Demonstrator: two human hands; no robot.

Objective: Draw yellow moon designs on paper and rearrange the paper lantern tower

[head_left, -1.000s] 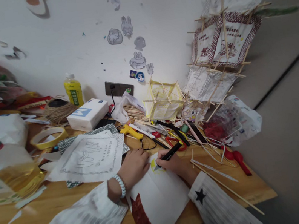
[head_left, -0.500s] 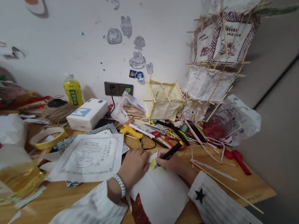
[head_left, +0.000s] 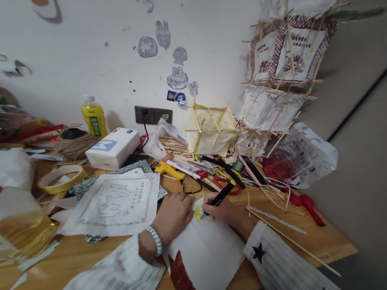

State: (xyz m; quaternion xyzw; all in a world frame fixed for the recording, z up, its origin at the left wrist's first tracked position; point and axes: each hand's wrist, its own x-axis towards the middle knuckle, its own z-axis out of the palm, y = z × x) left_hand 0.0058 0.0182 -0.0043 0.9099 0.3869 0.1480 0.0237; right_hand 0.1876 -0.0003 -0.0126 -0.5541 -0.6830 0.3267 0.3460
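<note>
In my right hand (head_left: pixel 221 207) is a black marker (head_left: pixel 220 195) with a yellow end, its tip at a yellow-coloured patch (head_left: pixel 201 214) near the top of a white sheet of paper (head_left: pixel 210 256). My left hand (head_left: pixel 175 213) lies flat on the upper left part of that sheet, fingers stretched toward the yellow patch. A dark red shape (head_left: pixel 187 284) runs along the sheet's lower left edge. Left of my left hand, another sheet with a line drawing (head_left: pixel 114 203) rests on patterned paper.
Behind my hands lie a yellow glue gun (head_left: pixel 168 169), scissors, pens and a phone (head_left: pixel 253 170). A yellow stick-framed lantern (head_left: pixel 211 129) and a tall paper-and-stick structure (head_left: pixel 277 71) stand at the back. A big bottle (head_left: pixel 0 212), tape roll (head_left: pixel 61 179) and white box (head_left: pixel 113 148) are leftward.
The marker's yellow end has dipped slightly to the left as my right hand makes a small stroke. My left hand stays where it was.
</note>
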